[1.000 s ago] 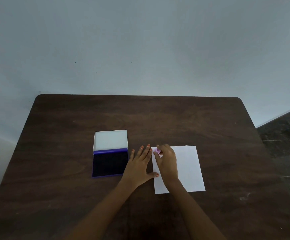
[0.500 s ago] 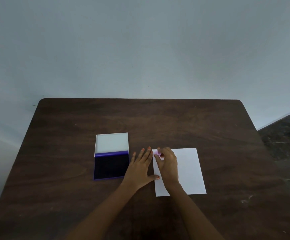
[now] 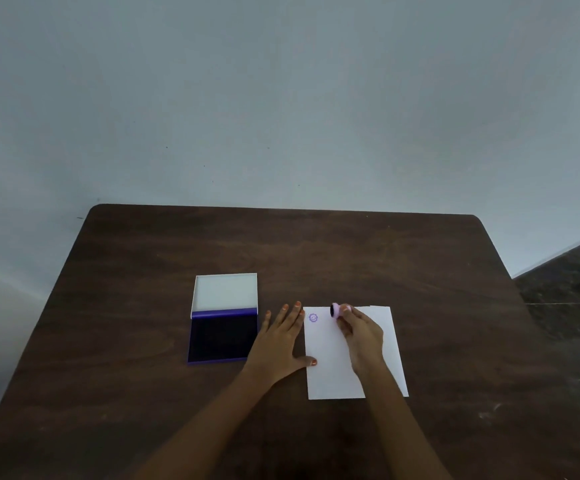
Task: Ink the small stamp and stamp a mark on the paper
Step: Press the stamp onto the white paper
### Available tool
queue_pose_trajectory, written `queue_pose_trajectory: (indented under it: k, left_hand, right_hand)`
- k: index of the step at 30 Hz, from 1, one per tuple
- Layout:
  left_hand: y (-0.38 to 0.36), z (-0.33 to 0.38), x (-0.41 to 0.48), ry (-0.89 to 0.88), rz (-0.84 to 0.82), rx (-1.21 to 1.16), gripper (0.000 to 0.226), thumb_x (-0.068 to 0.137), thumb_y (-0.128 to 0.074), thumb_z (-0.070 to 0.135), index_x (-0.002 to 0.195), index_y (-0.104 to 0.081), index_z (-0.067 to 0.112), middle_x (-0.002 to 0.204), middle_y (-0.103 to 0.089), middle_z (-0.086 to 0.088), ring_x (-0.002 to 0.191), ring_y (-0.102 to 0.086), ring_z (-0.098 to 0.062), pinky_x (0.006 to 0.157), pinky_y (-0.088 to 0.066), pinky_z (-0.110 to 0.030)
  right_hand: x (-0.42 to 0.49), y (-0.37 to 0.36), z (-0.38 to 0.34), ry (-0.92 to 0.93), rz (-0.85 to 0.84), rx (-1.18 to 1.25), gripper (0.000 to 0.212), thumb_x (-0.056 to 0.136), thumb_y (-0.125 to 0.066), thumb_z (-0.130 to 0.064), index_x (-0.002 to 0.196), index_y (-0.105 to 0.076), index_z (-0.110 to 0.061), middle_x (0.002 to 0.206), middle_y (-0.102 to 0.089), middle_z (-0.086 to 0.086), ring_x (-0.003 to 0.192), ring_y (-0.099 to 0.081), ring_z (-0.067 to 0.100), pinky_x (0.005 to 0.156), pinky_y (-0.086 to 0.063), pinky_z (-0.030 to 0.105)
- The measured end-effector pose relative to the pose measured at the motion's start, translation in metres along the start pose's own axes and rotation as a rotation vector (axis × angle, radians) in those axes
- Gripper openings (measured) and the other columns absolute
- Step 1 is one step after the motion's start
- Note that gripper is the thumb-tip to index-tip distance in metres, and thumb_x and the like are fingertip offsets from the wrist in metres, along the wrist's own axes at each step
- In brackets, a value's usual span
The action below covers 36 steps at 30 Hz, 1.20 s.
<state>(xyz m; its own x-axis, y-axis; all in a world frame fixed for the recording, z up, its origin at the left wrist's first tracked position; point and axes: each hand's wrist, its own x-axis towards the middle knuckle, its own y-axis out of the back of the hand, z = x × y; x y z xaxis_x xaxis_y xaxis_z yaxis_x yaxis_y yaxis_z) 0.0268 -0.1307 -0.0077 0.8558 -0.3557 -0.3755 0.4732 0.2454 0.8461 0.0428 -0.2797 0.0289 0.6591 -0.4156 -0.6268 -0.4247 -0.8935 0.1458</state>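
A white sheet of paper lies on the dark wooden table. A small round purple mark shows near its top left corner. My right hand holds the small pink stamp lifted and tilted, its dark inked face turned left, just right of the mark. My left hand rests flat with fingers spread on the table, its thumb tip on the paper's left edge. The open ink pad with a dark purple surface and white lid lies to the left.
A pale wall rises behind the table's far edge. Dark tiled floor shows past the table's right side. Bare wood surrounds the paper and pad.
My right hand has lifted the stamp off the paper's top left corner and moved it right, uncovering a purple mark. The left hand stayed flat.
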Motion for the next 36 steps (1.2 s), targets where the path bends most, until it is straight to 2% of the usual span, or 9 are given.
queue_pose_trajectory:
  k: [3, 7, 11, 18, 22, 24, 30, 34, 36]
  left_hand:
    - [-0.001, -0.001, 0.001, 0.003, 0.001, 0.011, 0.094, 0.08, -0.049, 0.06, 0.142, 0.009, 0.02, 0.155, 0.013, 0.001, 0.142, 0.013, -0.019, 0.112, 0.011, -0.042]
    - [-0.002, -0.001, 0.001, 0.001, 0.001, 0.023, 0.094, 0.08, -0.049, 0.06, 0.142, 0.01, 0.02, 0.155, 0.014, 0.0, 0.142, 0.013, -0.019, 0.112, 0.01, -0.042]
    - [-0.002, -0.001, 0.0, 0.002, 0.014, 0.034, 0.094, 0.08, -0.048, 0.061, 0.142, 0.01, 0.02, 0.155, 0.013, 0.0, 0.142, 0.012, -0.019, 0.113, 0.009, -0.041]
    - [0.001, 0.003, -0.002, 0.015, 0.03, 0.052, 0.094, 0.081, -0.048, 0.06, 0.142, 0.008, 0.017, 0.156, 0.01, -0.002, 0.143, 0.008, -0.019, 0.113, 0.008, -0.037]
    - [0.004, 0.006, -0.011, 0.041, 0.11, 0.024, 0.083, 0.085, -0.044, 0.055, 0.143, 0.002, 0.017, 0.157, -0.002, -0.003, 0.143, 0.001, -0.018, 0.111, 0.008, -0.034]
    - [0.008, 0.006, -0.018, 0.047, 0.171, 0.002, 0.073, 0.089, -0.042, 0.049, 0.143, -0.005, 0.017, 0.156, -0.011, -0.004, 0.143, -0.004, -0.018, 0.113, 0.005, -0.033]
    - [0.016, -0.011, -0.059, 0.075, 0.363, -0.134, 0.042, 0.091, -0.048, 0.028, 0.131, -0.04, 0.02, 0.143, -0.042, -0.003, 0.134, -0.033, -0.015, 0.112, -0.021, -0.029]
    - [0.016, -0.028, -0.088, 0.141, 0.384, -0.186, 0.035, 0.087, -0.055, 0.025, 0.122, -0.05, 0.02, 0.133, -0.052, -0.002, 0.122, -0.045, -0.013, 0.105, -0.032, -0.028]
    - [0.014, -0.034, -0.102, 0.183, 0.325, -0.221, 0.04, 0.085, -0.059, 0.029, 0.123, -0.048, 0.021, 0.134, -0.049, -0.002, 0.122, -0.045, -0.014, 0.104, -0.035, -0.03]
  right_hand:
    - [0.0, 0.009, -0.006, -0.139, -0.099, 0.245, 0.012, 0.078, -0.068, -0.014, 0.085, -0.065, -0.005, 0.085, -0.067, 0.007, 0.082, -0.062, 0.018, 0.072, -0.049, 0.022]
    - [0.005, 0.016, -0.008, -0.249, -0.171, 0.519, 0.017, 0.086, -0.057, -0.009, 0.1, -0.057, -0.001, 0.088, -0.062, 0.01, 0.083, -0.059, 0.02, 0.093, -0.043, 0.034]
    - [0.005, 0.018, -0.006, -0.312, -0.221, 0.635, 0.019, 0.088, -0.052, -0.009, 0.106, -0.055, -0.001, 0.091, -0.062, 0.012, 0.084, -0.06, 0.022, 0.091, -0.043, 0.036]
    - [-0.003, 0.019, -0.004, -0.3, -0.264, 0.624, 0.018, 0.088, -0.054, -0.009, 0.104, -0.056, -0.001, 0.092, -0.062, 0.013, 0.085, -0.061, 0.022, 0.089, -0.045, 0.035]
    - [-0.014, 0.018, -0.003, -0.292, -0.311, 0.631, 0.01, 0.087, -0.054, -0.007, 0.095, -0.06, -0.003, 0.092, -0.063, 0.014, 0.085, -0.061, 0.022, 0.059, -0.058, 0.024]
    - [-0.02, 0.017, -0.002, -0.279, -0.331, 0.625, 0.011, 0.087, -0.054, -0.006, 0.096, -0.06, -0.002, 0.092, -0.063, 0.015, 0.086, -0.061, 0.023, 0.054, -0.057, 0.023]
    - [-0.042, 0.009, 0.014, -0.109, -0.312, 0.323, 0.018, 0.086, -0.058, -0.01, 0.101, -0.061, -0.001, 0.104, -0.063, 0.013, 0.1, -0.06, 0.024, 0.088, -0.047, 0.031]
    - [-0.063, 0.002, 0.037, -0.014, -0.268, 0.114, 0.005, 0.084, -0.061, -0.013, 0.083, -0.066, -0.011, 0.086, -0.067, 0.004, 0.085, -0.065, 0.016, 0.084, -0.05, 0.029]
    - [-0.073, -0.003, 0.051, 0.025, -0.294, 0.05, 0.008, 0.083, -0.062, -0.012, 0.09, -0.066, -0.012, 0.084, -0.068, -0.001, 0.081, -0.066, 0.012, 0.079, -0.052, 0.024]
